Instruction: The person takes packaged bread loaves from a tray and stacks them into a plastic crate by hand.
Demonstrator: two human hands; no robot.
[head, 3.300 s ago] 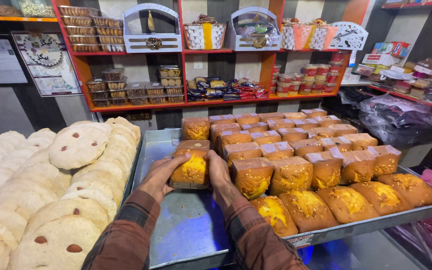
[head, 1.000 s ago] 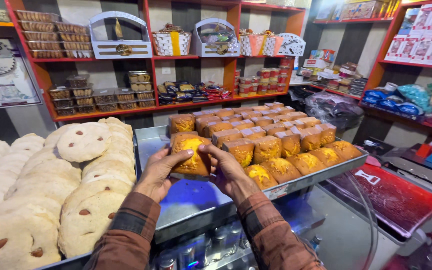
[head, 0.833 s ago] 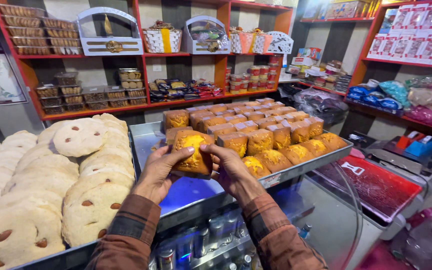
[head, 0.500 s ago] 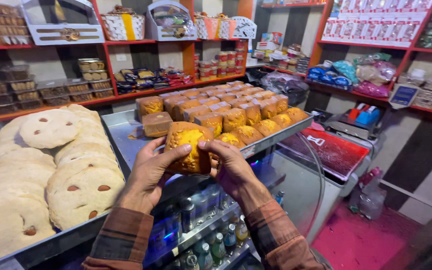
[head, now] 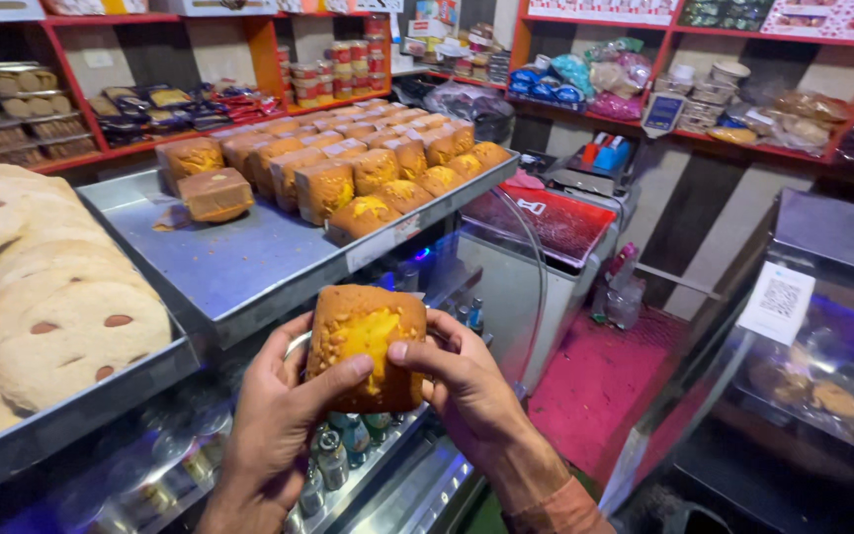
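Cake [head: 366, 341], golden and loaf-shaped, sits at lower centre of the frame; we grip it with left hand [head: 274, 425] and right hand [head: 467, 386], fingers [head: 343, 371] curled around it, below the metal tray [head: 249, 262].

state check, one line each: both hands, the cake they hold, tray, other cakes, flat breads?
Left hand: closed on the cake, fingers across its front.
Right hand: closed on the cake's right side.
Cake: lifted off the tray, held in front of the counter, yellow top facing the camera.
Tray: near half bare, far half filled.
Other cakes: in rows; one apart at the left.
Flat breads: overlapped on the left tray.
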